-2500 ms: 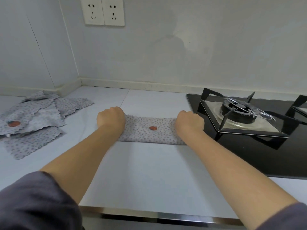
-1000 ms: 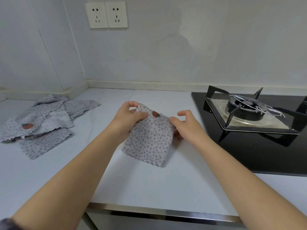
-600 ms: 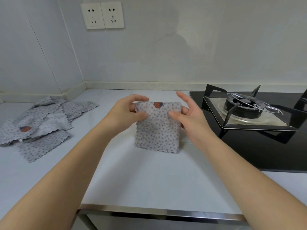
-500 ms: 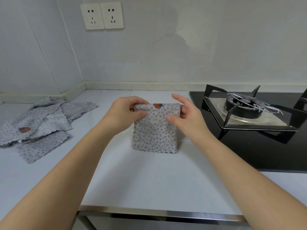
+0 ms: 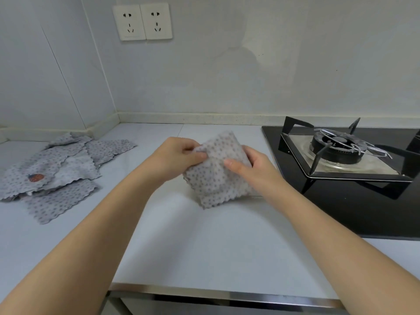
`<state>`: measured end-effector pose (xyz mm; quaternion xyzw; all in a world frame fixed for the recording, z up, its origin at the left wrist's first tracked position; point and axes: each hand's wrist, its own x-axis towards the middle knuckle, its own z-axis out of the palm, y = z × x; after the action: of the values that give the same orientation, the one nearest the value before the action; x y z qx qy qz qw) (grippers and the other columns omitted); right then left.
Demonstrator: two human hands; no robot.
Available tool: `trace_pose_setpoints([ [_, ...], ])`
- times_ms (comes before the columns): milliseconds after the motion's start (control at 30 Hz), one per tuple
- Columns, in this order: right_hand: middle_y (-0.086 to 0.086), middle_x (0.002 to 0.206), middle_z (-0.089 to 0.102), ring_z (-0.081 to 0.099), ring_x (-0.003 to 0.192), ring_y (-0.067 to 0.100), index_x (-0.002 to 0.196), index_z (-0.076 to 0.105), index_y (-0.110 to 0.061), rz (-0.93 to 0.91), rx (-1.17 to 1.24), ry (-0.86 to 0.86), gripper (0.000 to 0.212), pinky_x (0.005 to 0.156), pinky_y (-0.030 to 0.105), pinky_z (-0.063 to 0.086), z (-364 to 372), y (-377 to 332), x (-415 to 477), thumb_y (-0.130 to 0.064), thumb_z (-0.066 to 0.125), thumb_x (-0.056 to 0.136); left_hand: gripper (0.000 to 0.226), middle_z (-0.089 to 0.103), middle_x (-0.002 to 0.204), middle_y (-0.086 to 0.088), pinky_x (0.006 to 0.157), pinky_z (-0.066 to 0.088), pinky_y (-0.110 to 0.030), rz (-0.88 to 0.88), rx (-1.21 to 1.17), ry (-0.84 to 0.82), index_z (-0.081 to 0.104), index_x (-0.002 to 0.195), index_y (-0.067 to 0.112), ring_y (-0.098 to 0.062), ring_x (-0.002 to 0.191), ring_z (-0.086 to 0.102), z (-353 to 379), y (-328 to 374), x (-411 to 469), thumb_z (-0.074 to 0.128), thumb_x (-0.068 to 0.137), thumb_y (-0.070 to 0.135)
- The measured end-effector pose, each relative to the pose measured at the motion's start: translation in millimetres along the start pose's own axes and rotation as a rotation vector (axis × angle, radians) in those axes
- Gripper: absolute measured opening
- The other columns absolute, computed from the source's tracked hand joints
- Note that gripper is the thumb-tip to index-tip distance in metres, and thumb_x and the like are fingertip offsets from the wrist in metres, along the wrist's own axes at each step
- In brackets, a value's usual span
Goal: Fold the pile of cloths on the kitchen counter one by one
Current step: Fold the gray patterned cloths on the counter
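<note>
Head view is showing the left grip [image 5: 179,155] pinching the upper left edge of the folded cloth [image 5: 216,180], while the right grip [image 5: 252,164] is holding its right side, thumb across the front. The cloth is hanging over the middle of the counter [image 5: 204,246], near the hob [image 5: 341,201]. Recommended: keeping scalloped edges matched while lowering it flat, well apart from the unfolded pile [image 5: 56,169] at left.

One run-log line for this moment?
cloth: folded, held | left hand: grips cloth | right hand: grips cloth | pile: unfolded, left
</note>
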<state>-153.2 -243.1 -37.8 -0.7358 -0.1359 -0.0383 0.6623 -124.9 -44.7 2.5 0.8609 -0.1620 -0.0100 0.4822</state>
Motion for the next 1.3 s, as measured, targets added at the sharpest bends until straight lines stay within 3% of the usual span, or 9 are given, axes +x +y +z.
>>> trace_pose_setpoints([
  [100,-0.005,0.094,0.072,0.070,0.080,0.005,0.097,0.064,-0.019,0.093,0.077,0.001,0.018,0.066,0.020,0.055,-6.5,2.9,1.4,-0.009,0.071,0.084,0.009,0.071,0.084,0.000,0.069,0.049,-0.023,-0.039,-0.216,-0.038,0.067,0.092,0.011,-0.016,0.078,0.062,-15.6,-11.6,0.5,0.058,0.094,0.010],
  [233,-0.005,0.073,0.067,0.064,0.068,0.009,0.082,0.061,-0.010,-0.017,-0.001,0.048,0.017,0.062,0.021,0.052,-7.0,2.2,2.6,0.002,0.073,0.079,0.029,0.073,0.101,0.005,0.080,0.053,-0.024,0.037,-0.153,-0.160,0.064,0.109,0.018,-0.009,0.094,0.068,-10.3,-10.1,-1.5,0.072,0.081,0.021],
  [333,-0.005,0.070,0.060,0.057,0.068,0.007,0.078,0.059,-0.010,-0.101,-0.055,0.105,0.021,0.063,0.018,0.048,-6.1,1.7,3.4,0.005,0.073,0.079,0.016,0.072,0.083,0.013,0.076,0.051,-0.016,0.185,-0.095,0.016,0.068,0.093,0.022,-0.001,0.081,0.066,-1.0,-0.9,0.9,0.072,0.083,0.011],
  [500,-0.003,0.073,0.052,0.052,0.073,0.008,0.085,0.053,0.003,-0.131,0.060,0.153,0.018,0.068,0.018,0.042,-9.2,2.3,3.5,-0.007,0.067,0.088,0.025,0.065,0.069,0.016,0.068,0.046,-0.012,0.225,-0.111,0.112,0.066,0.082,0.020,0.000,0.069,0.058,-5.9,-1.7,2.2,0.060,0.089,-0.003],
  [600,-0.009,0.070,0.054,0.054,0.070,0.002,0.080,0.055,-0.005,-0.129,0.110,0.163,0.013,0.067,0.014,0.044,-7.4,1.3,2.4,0.000,0.062,0.089,0.022,0.068,0.084,0.012,0.071,0.048,-0.014,0.215,-0.098,0.078,0.063,0.095,0.023,0.000,0.074,0.062,-6.0,1.0,-2.9,0.067,0.086,0.003],
  [733,-0.019,0.070,0.062,0.059,0.075,-0.001,0.082,0.061,-0.016,-0.158,0.069,0.171,0.019,0.071,0.014,0.047,-5.2,-0.8,1.4,0.001,0.063,0.089,0.046,0.058,0.118,0.020,0.090,0.047,-0.019,0.430,0.166,0.012,0.049,0.113,0.043,-0.003,0.100,0.061,-1.9,9.3,-10.8,0.073,0.083,0.016],
  [900,-0.018,0.074,0.064,0.059,0.077,0.000,0.085,0.063,-0.017,-0.190,0.063,0.155,0.019,0.071,0.015,0.046,-1.4,-3.2,-1.2,0.001,0.062,0.089,0.012,0.063,0.101,0.017,0.078,0.053,-0.037,0.541,0.357,0.056,0.060,0.095,0.034,-0.004,0.094,0.060,3.3,14.6,-13.0,0.066,0.086,0.029],
  [1167,0.001,0.091,0.057,0.056,0.082,0.009,0.116,0.056,-0.034,-0.249,0.109,0.127,0.045,0.080,0.024,0.047,-1.2,0.4,-2.1,-0.001,0.063,0.087,0.019,0.062,0.082,0.012,0.069,0.049,-0.043,0.548,0.549,0.087,0.061,0.086,0.029,-0.012,0.077,0.057,2.8,12.3,-10.7,0.053,0.083,0.046],
  [1300,-0.003,0.103,0.059,0.058,0.088,0.015,0.105,0.061,-0.039,-0.326,0.004,0.096,0.035,0.082,0.035,0.049,-1.1,0.8,-1.9,-0.012,0.065,0.083,0.021,0.061,0.079,0.012,0.065,0.048,-0.040,0.570,0.590,0.121,0.061,0.085,0.027,-0.012,0.073,0.056,1.1,10.6,-9.6,0.054,0.083,0.047],
])
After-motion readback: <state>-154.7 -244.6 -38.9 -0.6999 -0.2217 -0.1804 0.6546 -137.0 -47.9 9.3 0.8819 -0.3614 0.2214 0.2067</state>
